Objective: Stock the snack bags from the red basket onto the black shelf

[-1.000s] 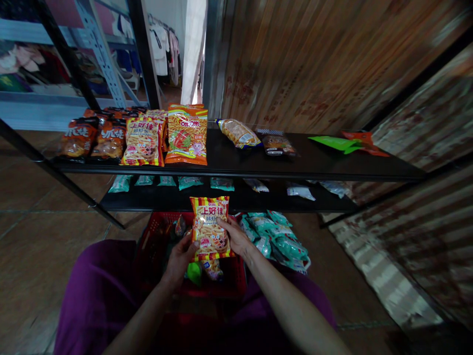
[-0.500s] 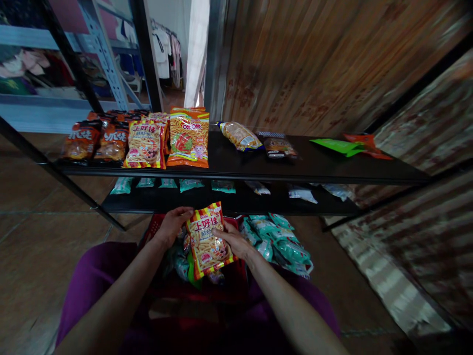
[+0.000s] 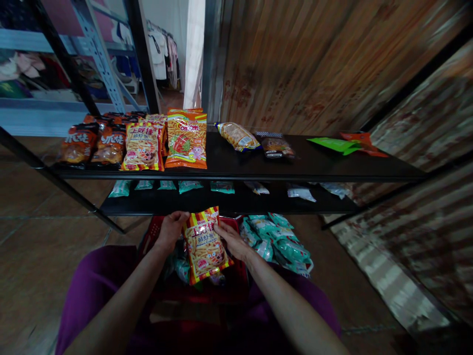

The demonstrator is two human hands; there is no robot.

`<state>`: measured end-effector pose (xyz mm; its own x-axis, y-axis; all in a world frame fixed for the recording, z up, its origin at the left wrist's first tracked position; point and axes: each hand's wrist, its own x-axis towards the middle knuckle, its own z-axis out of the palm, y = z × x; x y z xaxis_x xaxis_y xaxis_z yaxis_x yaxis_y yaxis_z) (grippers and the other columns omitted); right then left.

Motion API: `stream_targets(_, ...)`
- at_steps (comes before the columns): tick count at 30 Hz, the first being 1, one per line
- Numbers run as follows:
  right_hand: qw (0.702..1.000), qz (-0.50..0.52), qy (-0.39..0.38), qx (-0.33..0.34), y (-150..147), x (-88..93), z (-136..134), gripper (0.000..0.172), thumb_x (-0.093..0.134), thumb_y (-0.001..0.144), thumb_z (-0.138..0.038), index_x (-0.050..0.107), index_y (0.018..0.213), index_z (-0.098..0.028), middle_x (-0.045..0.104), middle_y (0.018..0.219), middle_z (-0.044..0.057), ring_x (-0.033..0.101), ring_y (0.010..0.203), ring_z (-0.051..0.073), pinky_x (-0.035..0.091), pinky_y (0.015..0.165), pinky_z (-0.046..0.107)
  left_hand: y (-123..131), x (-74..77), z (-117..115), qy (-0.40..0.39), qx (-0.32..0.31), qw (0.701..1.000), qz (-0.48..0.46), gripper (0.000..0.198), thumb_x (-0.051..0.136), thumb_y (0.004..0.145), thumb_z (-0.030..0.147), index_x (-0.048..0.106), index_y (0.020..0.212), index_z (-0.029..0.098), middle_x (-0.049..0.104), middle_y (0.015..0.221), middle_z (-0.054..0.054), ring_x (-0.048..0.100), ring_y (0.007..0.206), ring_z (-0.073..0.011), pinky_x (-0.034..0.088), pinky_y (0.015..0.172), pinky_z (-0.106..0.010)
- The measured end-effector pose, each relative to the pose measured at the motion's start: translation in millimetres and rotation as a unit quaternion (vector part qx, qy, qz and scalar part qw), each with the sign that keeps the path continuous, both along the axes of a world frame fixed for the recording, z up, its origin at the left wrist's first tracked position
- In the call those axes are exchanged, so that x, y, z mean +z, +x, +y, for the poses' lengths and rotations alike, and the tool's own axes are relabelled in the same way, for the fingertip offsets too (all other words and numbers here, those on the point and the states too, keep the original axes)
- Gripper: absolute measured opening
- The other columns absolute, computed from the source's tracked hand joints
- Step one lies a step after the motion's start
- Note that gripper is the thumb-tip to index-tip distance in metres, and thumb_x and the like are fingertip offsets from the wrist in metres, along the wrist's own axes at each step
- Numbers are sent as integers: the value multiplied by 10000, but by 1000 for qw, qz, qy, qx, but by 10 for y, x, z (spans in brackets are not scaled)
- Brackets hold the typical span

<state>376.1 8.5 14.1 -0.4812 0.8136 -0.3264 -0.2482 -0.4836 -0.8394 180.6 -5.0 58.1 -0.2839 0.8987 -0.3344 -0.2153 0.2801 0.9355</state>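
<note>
Left hand [image 3: 170,231] and right hand [image 3: 233,241], each grip pinched closed, hold one snack bag [image 3: 205,246] over one red basket [image 3: 242,282].

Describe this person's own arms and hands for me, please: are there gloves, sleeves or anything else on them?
The left hand and right hand are bare human hands, ungloved. Both forearms are bare too, with no sleeve, watch or bracelet visible; the light is too dim to rule out rings. Purple cloth covers the legs.
</note>
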Motion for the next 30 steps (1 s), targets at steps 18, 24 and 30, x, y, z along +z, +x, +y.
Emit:
stream_targets(18, 985, 54, -56, -154, -41, 11, 256, 261, 849, 528, -289, 693, 696, -165, 722, 677, 18, 669, 658, 171, 510, 666, 285, 36, -11, 18, 13, -77, 996, 42, 403, 750, 557, 485, 675, 768, 150, 680, 725, -19, 590, 669, -149, 448, 656, -254)
stream_targets(24, 969, 98, -134, -185, 63, -144, 401, 126, 745, 685, -203, 658, 753, -142, 726, 708, 29, 688, 701, 180, 545, 730, 318, -22, -164, -233, -42, -105, 988, -101, 492, 700, 681, 497, 663, 1042, 165, 706, 1045, -101, 647, 952, -244, 489, 816, -343)
stream_targets(30, 950, 112, -203, -209, 139, -172, 492, 64, 627, 796, -163, 644, 849, -130, 730, 747, 45, 698, 785, 194, 552, 788, 335, -11, -446, -458, -83, -175, 961, -196, 428, 717, 711, 394, 673, 1048, 134, 722, 1004, -123, 675, 930, -268, 522, 802, -353)
